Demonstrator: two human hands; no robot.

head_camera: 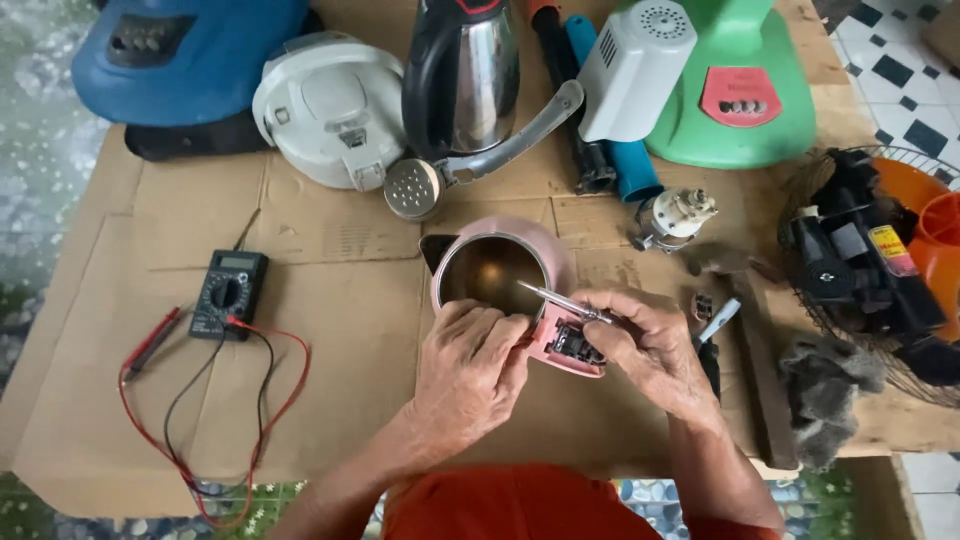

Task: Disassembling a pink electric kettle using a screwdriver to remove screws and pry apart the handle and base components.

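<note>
A pink electric kettle (pixel 497 262) lies on flattened cardboard (pixel 330 300), its steel inside facing up. Its opened handle end shows a dark switch part (pixel 574 345). My left hand (pixel 468 368) grips the kettle's near rim beside that opening. My right hand (pixel 650 345) holds a thin metal screwdriver (pixel 560 299), whose shaft points up-left across the kettle mouth. An orange garment shows at the bottom edge.
A black multimeter (pixel 229 292) with red and black leads lies at left. Behind stand a white rice cooker lid (pixel 330 105), a steel kettle (pixel 463 75), a green fan base (pixel 740 90) and a blue casing (pixel 185 55). A fan motor and grille (pixel 870 260) sit right.
</note>
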